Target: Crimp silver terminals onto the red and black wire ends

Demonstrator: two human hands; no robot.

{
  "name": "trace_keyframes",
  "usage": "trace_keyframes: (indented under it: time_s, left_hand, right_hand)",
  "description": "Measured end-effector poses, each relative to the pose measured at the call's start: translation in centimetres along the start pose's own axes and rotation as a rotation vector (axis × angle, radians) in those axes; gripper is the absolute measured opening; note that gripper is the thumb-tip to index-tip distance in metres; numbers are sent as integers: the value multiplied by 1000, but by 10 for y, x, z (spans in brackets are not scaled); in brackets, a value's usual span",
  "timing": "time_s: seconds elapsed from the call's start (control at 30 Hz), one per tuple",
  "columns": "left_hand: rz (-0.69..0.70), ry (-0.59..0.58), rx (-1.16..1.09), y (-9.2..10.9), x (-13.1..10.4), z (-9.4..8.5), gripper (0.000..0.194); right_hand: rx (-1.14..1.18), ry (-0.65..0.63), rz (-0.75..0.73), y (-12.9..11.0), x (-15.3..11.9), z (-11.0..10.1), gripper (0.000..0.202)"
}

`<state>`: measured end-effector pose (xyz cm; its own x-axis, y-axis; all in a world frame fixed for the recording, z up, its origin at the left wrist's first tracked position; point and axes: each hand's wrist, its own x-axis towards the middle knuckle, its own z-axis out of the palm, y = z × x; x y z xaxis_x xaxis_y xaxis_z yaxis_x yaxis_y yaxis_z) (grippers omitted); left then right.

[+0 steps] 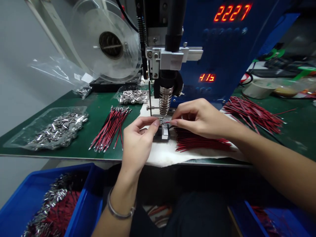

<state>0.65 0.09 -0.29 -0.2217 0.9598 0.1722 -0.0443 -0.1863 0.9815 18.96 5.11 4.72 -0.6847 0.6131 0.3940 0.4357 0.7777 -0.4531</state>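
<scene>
Right hand's (197,118) grip pinches a red wire (167,122) at the metal block (165,132) beneath the spring (166,100), presumably for alignment; left hand's (139,136) fingertips press together leftward, any held piece hidden. Loose wires (197,142) lie near right, seemingly for easy reach.

The wires (197,141) are red and black, the tabletop (96,102) green, the machine (222,49) blue with red digits (232,13).

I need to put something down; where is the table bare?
The table is bare between the nearest bag and left wires, and right of the far-right wires. It's crowded around the left hand and right hand, below the machine.
</scene>
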Motion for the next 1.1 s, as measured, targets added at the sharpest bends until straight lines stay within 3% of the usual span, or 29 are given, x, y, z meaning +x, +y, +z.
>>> trace_keyframes:
  time_s: [0.77,1.1]
  left_hand:
    - [22,14,103,0,0,1,20]
    - [23,15,106,-1,-1,1,19]
  right_hand:
    - [-52,39,-15,-1,0,6,11]
    - [-55,-26,-57,-3,-1,-1,9]
